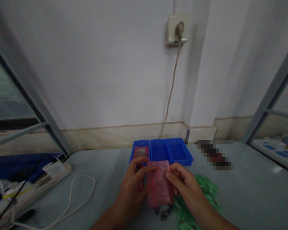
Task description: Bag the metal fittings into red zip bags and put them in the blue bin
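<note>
A pink zip-lock plastic bag point(161, 188) is held up between both hands over the table, its red seal strip running down the left side. My left hand point(133, 182) pinches the bag's upper left edge. On its right edge, my right hand point(182, 180) grips with thumb and fingers. Small dark metal parts point(163, 214) lie on the table just below the bag. Green plastic wrapping point(207, 190) sits under and beside my right forearm. Behind the hands, the left blue bin point(141, 142) contains another pink bag point(141, 151).
Two more blue bins point(159, 150) adjoin it on the right. A power strip point(52, 175) with a plug and white cable point(72, 195) lies at left. A cord point(174, 80) hangs from the wall socket point(171, 30). Metal frames stand on both sides.
</note>
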`<state>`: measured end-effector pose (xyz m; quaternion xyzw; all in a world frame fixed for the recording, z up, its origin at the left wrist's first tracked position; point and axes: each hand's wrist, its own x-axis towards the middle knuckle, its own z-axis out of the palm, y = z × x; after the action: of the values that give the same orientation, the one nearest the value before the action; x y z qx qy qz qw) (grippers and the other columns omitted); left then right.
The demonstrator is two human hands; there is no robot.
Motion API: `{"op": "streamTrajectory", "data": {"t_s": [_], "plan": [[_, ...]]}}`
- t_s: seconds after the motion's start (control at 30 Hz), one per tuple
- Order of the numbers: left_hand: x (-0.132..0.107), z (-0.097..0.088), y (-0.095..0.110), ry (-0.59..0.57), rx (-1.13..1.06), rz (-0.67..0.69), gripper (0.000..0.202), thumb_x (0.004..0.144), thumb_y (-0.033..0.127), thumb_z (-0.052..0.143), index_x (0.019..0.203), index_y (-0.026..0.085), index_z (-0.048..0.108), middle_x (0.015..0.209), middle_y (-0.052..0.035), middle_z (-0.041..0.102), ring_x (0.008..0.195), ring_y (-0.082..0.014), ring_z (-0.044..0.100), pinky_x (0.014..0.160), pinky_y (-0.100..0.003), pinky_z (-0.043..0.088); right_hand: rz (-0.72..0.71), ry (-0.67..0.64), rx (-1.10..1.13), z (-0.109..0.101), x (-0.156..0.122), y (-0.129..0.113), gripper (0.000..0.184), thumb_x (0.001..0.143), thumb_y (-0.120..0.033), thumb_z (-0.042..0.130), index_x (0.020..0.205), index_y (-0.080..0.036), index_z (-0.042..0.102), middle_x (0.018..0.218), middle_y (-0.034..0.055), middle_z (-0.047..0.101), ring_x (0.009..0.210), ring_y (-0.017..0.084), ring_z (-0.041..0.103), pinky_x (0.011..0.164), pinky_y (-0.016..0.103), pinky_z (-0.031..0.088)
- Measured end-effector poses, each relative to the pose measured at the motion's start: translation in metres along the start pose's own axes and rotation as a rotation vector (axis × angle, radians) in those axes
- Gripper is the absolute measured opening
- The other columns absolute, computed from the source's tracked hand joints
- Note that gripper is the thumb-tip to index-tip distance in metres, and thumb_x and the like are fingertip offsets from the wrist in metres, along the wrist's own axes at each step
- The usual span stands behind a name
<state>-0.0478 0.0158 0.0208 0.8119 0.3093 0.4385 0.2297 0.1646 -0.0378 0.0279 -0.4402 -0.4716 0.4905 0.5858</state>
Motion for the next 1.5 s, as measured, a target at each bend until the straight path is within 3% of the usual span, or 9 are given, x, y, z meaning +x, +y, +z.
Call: {"op": "streamTrajectory", "data": {"t_s": [0.23,0.37,0.53,0.67,0.77,0.97,1.17,1.33,1.5], "plan": [[0.003,-0.006,0.003,0.028,0.073,0.044,0.03,0.098,0.021,0.069,0.123,0.033,0.079,0.14,-0.0108,0.061,0.124,-0.0312,0.062,0.103,-0.048,0.058,0.006,0.009,-0.002,0.0,0.001,0.001,0.054,0.082,-0.072,0.083,0.084,-0.021,0.067,0.071,-0.0036,0.056,0.064,0.014,0.049,0.058,0.023,0.04],[0.005,-0.006,0.007,0.0,0.068,0.048,0.013,0.101,0.026,0.067,0.106,0.025,0.079,0.103,-0.0087,0.074,0.102,-0.0279,0.066,0.092,-0.04,0.056,-0.001,0.005,-0.037,0.001,0.0,0.003,0.054,0.087,-0.073,0.077,0.083,-0.021,0.065,0.065,-0.0056,0.053,0.054,0.011,0.043,0.051,0.022,0.035],[0.004,0.0,0.01,0.062,0.022,-0.165,0.031,0.105,0.047,0.064,0.093,0.02,0.075,0.081,-0.0035,0.068,0.075,-0.0207,0.06,0.067,-0.028,0.048,-0.017,0.0,-0.084,0.001,-0.003,0.003,0.055,0.093,-0.076,0.069,0.086,-0.022,0.065,0.073,-0.0026,0.062,0.05,0.009,0.041,0.046,0.022,0.031],[0.003,0.003,0.009,-0.025,-0.144,-0.334,0.041,0.106,0.055,0.06,0.093,0.018,0.073,0.07,0.0018,0.059,0.059,-0.0141,0.05,0.055,-0.023,0.039,-0.03,0.008,-0.103,0.0,-0.006,0.004,0.051,0.092,-0.073,0.073,0.091,-0.023,0.062,0.065,-0.0083,0.045,0.051,0.01,0.037,0.047,0.021,0.027],[0.004,0.003,0.013,-0.051,-0.227,-0.365,0.042,0.106,0.056,0.061,0.095,0.017,0.073,0.07,0.0024,0.056,0.058,-0.0123,0.046,0.052,-0.021,0.036,-0.034,-0.008,-0.107,0.0,-0.007,0.005,0.049,0.093,-0.071,0.072,0.093,-0.024,0.058,0.064,-0.0097,0.041,0.053,0.011,0.035,0.048,0.022,0.025],[0.005,0.005,0.018,-0.07,-0.275,-0.306,0.043,0.105,0.052,0.063,0.081,0.016,0.065,0.064,0.004,0.05,0.057,-0.0112,0.042,0.051,-0.021,0.031,-0.111,0.006,-0.135,0.001,-0.007,0.004,0.043,0.095,-0.062,0.076,0.088,-0.024,0.056,0.07,-0.0073,0.048,0.059,0.012,0.043,0.054,0.023,0.033],[0.003,0.008,0.013,-0.143,-0.311,-0.325,0.042,0.105,0.053,0.061,0.089,0.015,0.068,0.065,0.0045,0.051,0.055,-0.0107,0.043,0.051,-0.02,0.033,-0.076,-0.027,-0.037,0.0,-0.005,0.009,0.045,0.093,-0.061,0.079,0.115,-0.025,0.065,0.076,-0.0049,0.058,0.066,0.015,0.053,0.059,0.024,0.04],[0.003,0.007,0.014,-0.161,-0.326,-0.304,0.042,0.108,0.052,0.059,0.093,0.015,0.071,0.071,0.002,0.058,0.06,-0.0118,0.047,0.056,-0.022,0.038,-0.087,-0.052,-0.099,-0.003,-0.004,0.013,0.04,0.095,-0.06,0.076,0.09,-0.021,0.072,0.08,-0.0009,0.06,0.075,0.018,0.056,0.067,0.027,0.045],[-0.001,0.008,0.009,-0.157,-0.268,-0.264,0.035,0.107,0.05,0.064,0.114,0.017,0.072,0.089,-0.0019,0.067,0.074,-0.0155,0.055,0.064,-0.024,0.042,-0.113,-0.012,-0.115,-0.003,-0.002,0.011,0.044,0.093,-0.063,0.077,0.084,-0.022,0.068,0.073,-0.0037,0.053,0.067,0.015,0.049,0.06,0.025,0.04]]}}
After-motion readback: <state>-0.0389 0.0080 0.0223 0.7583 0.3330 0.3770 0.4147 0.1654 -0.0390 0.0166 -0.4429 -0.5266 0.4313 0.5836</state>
